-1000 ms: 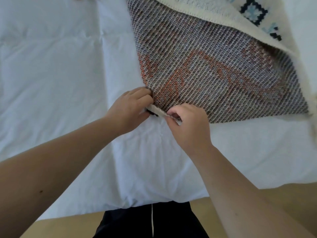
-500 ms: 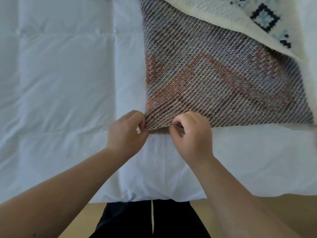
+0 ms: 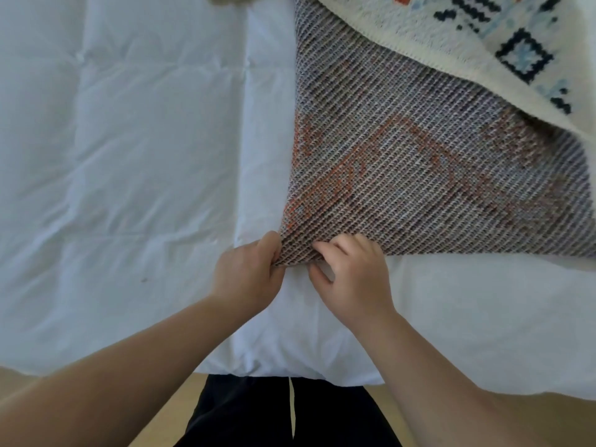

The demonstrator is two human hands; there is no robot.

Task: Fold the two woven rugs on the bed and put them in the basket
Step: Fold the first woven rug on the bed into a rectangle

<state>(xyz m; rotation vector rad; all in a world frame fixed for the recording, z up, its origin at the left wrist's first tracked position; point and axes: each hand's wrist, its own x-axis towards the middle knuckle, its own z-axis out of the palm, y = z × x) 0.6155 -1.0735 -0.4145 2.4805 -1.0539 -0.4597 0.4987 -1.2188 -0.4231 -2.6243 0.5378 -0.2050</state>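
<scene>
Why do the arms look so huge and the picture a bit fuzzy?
Head view: the wide-angle lens stretches the forearms at the bottom corners; the left hand and right hand, gripping the woven rug, look ordinary-sized. Focus is slightly soft, daylight is even, with gentle shadows in the white duvet creases and no glare.
</scene>
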